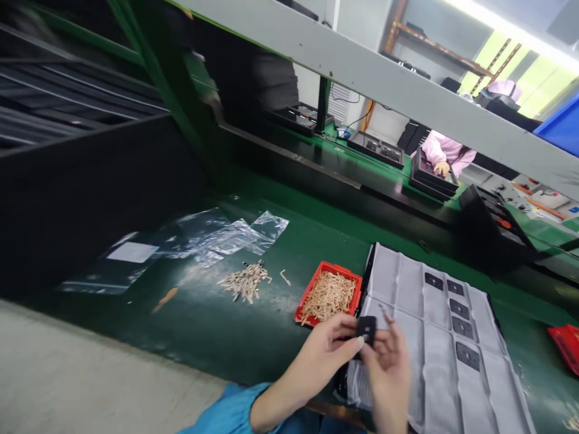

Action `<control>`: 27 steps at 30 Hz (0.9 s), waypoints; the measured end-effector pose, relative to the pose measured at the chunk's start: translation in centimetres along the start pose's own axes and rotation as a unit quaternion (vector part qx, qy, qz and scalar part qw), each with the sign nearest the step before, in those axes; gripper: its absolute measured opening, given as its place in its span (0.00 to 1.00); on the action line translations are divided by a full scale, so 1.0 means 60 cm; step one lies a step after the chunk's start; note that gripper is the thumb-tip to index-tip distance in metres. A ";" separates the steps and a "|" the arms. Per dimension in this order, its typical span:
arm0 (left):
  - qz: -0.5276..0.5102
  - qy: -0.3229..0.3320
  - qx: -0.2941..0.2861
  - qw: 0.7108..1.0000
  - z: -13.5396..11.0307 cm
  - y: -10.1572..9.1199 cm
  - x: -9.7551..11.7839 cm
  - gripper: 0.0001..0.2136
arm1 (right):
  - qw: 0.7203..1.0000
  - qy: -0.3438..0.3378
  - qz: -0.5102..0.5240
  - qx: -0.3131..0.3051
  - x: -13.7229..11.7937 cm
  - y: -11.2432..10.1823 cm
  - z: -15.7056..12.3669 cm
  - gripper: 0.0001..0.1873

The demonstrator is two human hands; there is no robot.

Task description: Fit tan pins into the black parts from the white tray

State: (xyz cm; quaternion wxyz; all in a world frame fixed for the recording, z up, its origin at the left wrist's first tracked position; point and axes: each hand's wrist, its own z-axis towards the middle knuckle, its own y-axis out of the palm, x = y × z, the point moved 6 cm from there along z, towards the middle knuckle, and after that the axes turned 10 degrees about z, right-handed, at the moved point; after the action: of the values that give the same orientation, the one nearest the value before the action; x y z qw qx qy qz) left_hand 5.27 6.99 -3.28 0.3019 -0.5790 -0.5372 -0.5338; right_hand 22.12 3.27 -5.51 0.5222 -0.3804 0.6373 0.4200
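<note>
left hand (323, 352) + right hand (389, 371) both pinched shut on black part (365, 329) | table (253, 343) front edge, beside red tray (332, 266) | seemed light, stiff, slick; I'd grip its side edges

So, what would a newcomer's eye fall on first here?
Low in the middle, the left hand pinches a small black part, and the blurred right hand touches it. Just behind stands a red tray of tan sticks, beside a grey sheet bearing more black parts.
</note>
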 end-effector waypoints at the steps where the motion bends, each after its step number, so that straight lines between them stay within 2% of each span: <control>1: -0.017 -0.006 0.013 1.000 0.002 -0.003 -0.001 0.15 | 0.999 0.012 0.033 -0.024 0.011 0.046 -0.010 0.41; 2: -0.025 -0.008 0.032 0.999 0.003 -0.010 0.000 0.15 | 0.998 0.019 0.049 -0.039 0.016 0.078 -0.017 0.40; 4: -0.024 -0.005 0.064 0.998 0.003 -0.030 0.009 0.16 | 0.998 0.013 0.045 -0.041 0.011 0.104 -0.022 0.37; 6: -0.015 -0.011 0.064 0.998 0.002 -0.045 0.021 0.16 | 1.000 -0.016 0.017 -0.017 -0.011 0.095 -0.013 0.35; 8: 0.009 -0.021 0.034 0.999 0.000 -0.048 0.031 0.15 | 0.999 -0.040 -0.014 -0.010 -0.038 0.084 0.001 0.33; 11: 0.047 -0.025 -0.005 0.999 -0.004 -0.041 0.041 0.09 | 0.998 -0.015 -0.032 -0.057 -0.058 0.093 0.017 0.31; 13: 0.058 -0.021 0.005 0.998 -0.007 -0.041 0.043 0.06 | 0.998 0.016 -0.022 -0.063 -0.056 0.102 0.022 0.30; 16: 0.053 -0.027 0.020 0.998 -0.009 -0.047 0.039 0.10 | 0.999 0.022 -0.006 -0.026 -0.048 0.099 0.025 0.28; 19: 0.033 -0.038 -0.004 0.999 -0.009 -0.047 0.034 0.12 | 1.000 0.011 -0.004 -0.011 -0.041 0.087 0.025 0.27; 23: 0.012 -0.026 -0.014 0.999 -0.007 -0.041 0.035 0.18 | 1.000 -0.002 -0.003 -0.028 -0.041 0.082 0.018 0.21; 27: 0.011 -0.013 -0.002 1.000 -0.009 -0.036 0.041 0.17 | 0.998 -0.020 -0.029 -0.049 -0.053 0.095 0.005 0.16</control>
State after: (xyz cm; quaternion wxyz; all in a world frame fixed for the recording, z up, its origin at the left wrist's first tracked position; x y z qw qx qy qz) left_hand 2.70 7.77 -1.32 0.2993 -0.5923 -0.5337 -0.5241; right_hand 17.48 5.75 -1.63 0.5273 -0.4154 0.5939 0.4435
